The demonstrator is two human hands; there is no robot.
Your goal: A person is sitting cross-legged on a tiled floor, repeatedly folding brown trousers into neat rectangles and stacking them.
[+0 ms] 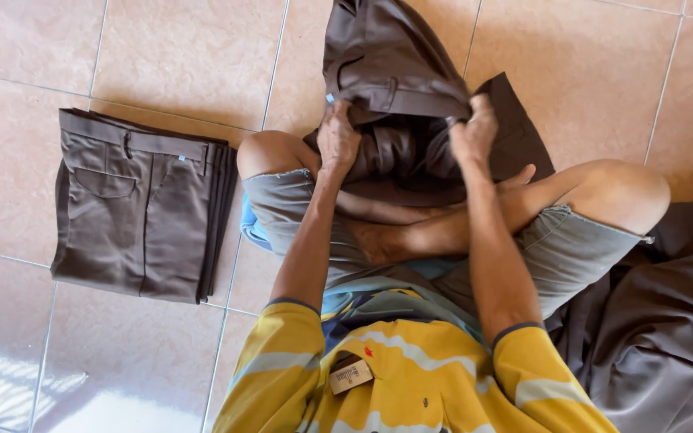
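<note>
Yellow striped shirt at bottom centre; both hands up at the waistband of brown trousers.

Left hand and right hand each make a closed grip on the waistband, level with one another, left hand at centre frame, right hand just right of it. Trousers run lengthwise away toward the top of frame, bunched over crossed legs on the tiled floor. Folded stack of trousers lies at left, well apart, nearer the left hand. Loose brown cloth at lower right.
</note>
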